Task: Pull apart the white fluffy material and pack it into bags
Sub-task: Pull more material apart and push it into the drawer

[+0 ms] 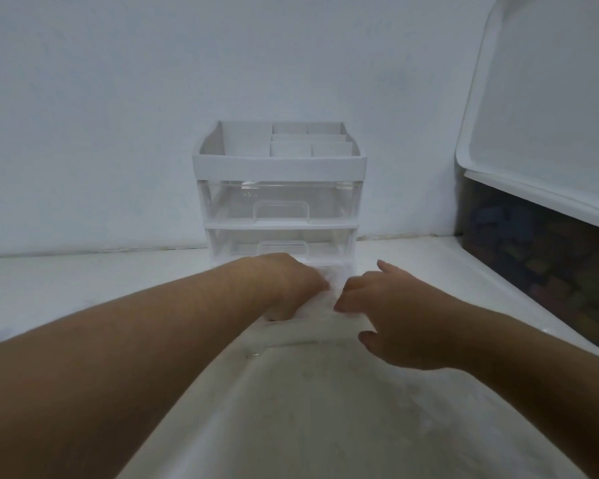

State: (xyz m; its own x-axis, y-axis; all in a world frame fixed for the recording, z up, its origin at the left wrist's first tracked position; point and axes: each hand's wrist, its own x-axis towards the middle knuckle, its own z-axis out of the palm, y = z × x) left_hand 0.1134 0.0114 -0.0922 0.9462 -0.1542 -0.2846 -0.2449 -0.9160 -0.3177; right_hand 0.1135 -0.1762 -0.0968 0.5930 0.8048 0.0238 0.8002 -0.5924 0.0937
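A large clear plastic bag (325, 402) stuffed with white fluffy material (343, 426) lies in front of me, its far end pointing at the drawer unit. My left hand (287, 285) reaches over that far end and its curled fingers sink into the white fluff, fingertips hidden. Just to its right, my right hand (391, 319) pinches the bag's plastic at the far end with thumb and curled fingers, the little finger sticking out. The two hands almost touch.
A white desktop organizer with clear drawers (279, 191) stands right behind the hands against the wall. At the right is a big clear storage box with dark contents (533, 271) and a white lid (547, 115) leaning on it. The white tabletop (83, 281) extends left.
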